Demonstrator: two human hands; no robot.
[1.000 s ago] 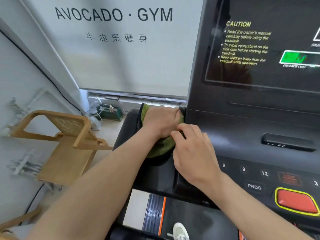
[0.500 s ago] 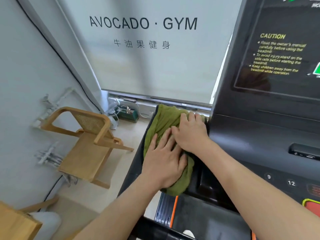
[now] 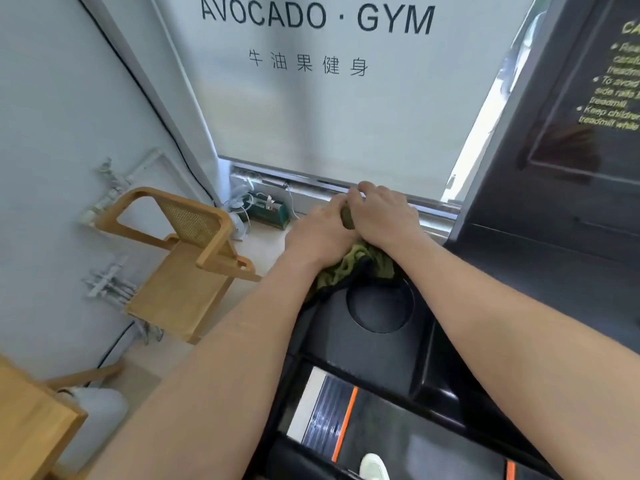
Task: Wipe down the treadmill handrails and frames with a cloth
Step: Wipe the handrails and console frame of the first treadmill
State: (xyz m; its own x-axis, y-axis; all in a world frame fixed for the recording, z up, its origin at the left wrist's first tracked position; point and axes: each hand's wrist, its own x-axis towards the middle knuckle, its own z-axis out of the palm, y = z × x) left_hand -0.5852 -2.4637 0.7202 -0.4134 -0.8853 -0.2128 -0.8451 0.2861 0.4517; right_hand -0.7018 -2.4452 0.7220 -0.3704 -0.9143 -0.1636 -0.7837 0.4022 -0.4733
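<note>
A green cloth (image 3: 349,266) lies bunched on the far left corner of the black treadmill console (image 3: 374,351), just beyond its round cup holder (image 3: 379,306). My left hand (image 3: 320,235) and my right hand (image 3: 382,214) sit side by side on top of the cloth, fingers curled down over it, and hide most of it. A strip of green shows between the two hands. The treadmill's display panel (image 3: 581,126) rises at the right. Which part of the frame the cloth's far end touches is hidden by the hands.
A wooden chair (image 3: 180,268) stands on the floor left of the treadmill, with a wooden tabletop corner (image 3: 31,424) nearer me. A white blind with gym lettering (image 3: 318,98) hangs ahead. The belt and orange stripe (image 3: 343,424) and a white shoe (image 3: 374,467) show below.
Both hands have slid the cloth forward to the console's far corner, bunching it from a spread sheet into a wad. The cup holder is now uncovered. The view has swung left.
</note>
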